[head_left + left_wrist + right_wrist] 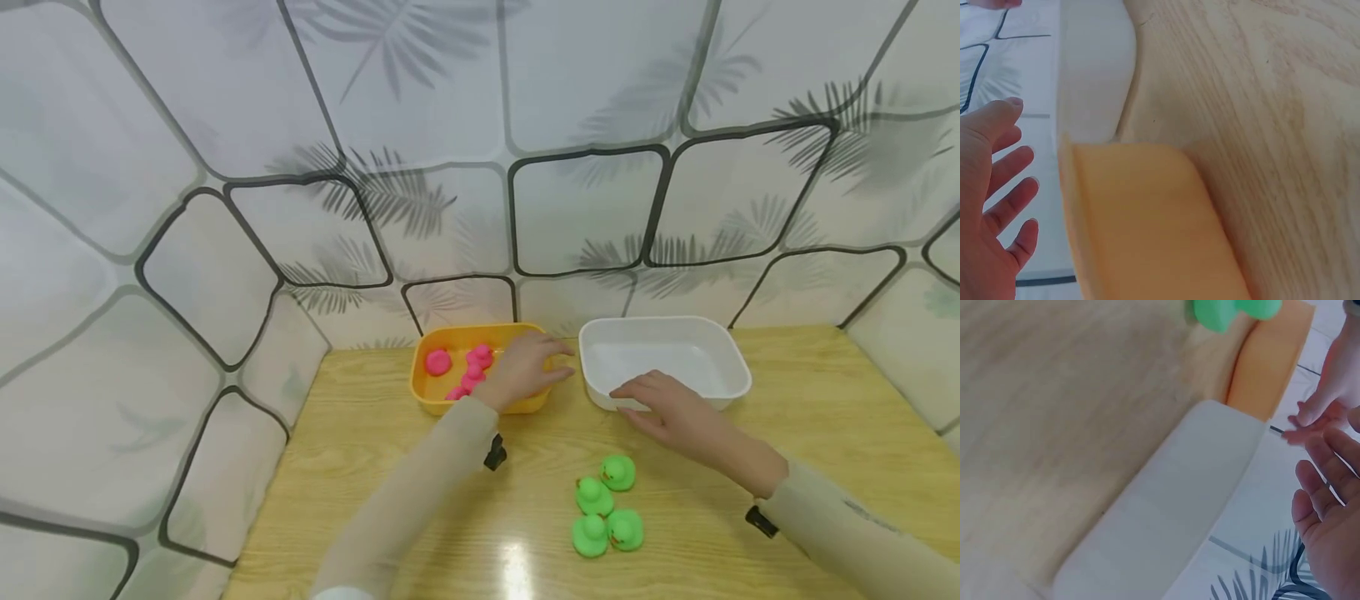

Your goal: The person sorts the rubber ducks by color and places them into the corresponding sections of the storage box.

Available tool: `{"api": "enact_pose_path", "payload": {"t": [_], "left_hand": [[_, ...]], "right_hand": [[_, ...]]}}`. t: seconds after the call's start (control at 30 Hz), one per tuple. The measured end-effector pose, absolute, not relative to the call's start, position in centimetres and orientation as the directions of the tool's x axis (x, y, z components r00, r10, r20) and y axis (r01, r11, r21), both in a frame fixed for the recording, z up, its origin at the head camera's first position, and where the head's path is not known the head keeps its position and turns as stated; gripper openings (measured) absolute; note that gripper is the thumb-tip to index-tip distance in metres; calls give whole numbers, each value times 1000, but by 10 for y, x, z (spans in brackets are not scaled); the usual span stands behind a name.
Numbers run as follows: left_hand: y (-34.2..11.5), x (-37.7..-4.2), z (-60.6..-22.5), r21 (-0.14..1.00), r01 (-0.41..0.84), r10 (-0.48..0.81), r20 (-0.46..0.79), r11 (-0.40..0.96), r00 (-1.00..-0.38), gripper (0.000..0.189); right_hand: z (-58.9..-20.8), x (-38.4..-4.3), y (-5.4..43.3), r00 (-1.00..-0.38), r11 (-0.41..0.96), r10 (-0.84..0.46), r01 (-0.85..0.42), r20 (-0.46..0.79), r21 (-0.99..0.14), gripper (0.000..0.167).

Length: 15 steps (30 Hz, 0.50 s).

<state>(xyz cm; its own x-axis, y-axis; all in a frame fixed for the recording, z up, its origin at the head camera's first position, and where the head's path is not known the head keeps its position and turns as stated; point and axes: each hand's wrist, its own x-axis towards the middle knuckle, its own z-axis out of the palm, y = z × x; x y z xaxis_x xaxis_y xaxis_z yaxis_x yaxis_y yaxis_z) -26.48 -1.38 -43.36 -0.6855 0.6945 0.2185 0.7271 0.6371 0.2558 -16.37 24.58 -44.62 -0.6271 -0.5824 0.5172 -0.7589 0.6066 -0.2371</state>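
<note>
My left hand (pixel 522 367) hovers over the right side of an orange bin (pixel 431 402), its fingers relaxed and pointing right, holding nothing. Several pink rubber ducks (pixel 474 373) lie in that bin, partly hidden by the hand and forearm. Over the front left rim of a white bin (pixel 738 385) hangs my right hand (pixel 671 412), also with loose fingers and nothing in them. The white bin's visible inside holds nothing. Several green rubber ducks (pixel 592 497) sit bunched on the table in front of the bins, between the forearms.
The wooden table (pixel 375 467) carries both bins side by side near its back edge. Behind and to the sides stand walls of patterned fabric (pixel 585 212) with leaf prints. A dark clip (pixel 496 452) sits at the left wrist, another (pixel 761 522) at the right.
</note>
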Motion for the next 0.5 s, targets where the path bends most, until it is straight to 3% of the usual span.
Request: {"api": "enact_pose_path", "payload": {"t": [0.23,0.5], "left_hand": [[0,-270,-445,237,705,683,179,668,-708,39],[13,-270,-450,224,635,632,93,740,-769,54]], "right_hand": [[-463,-147,251,-671,627,-597,-732,439,-266,29],[-482,-137,253,-630,597,-631,-767,452,-236,33]]}}
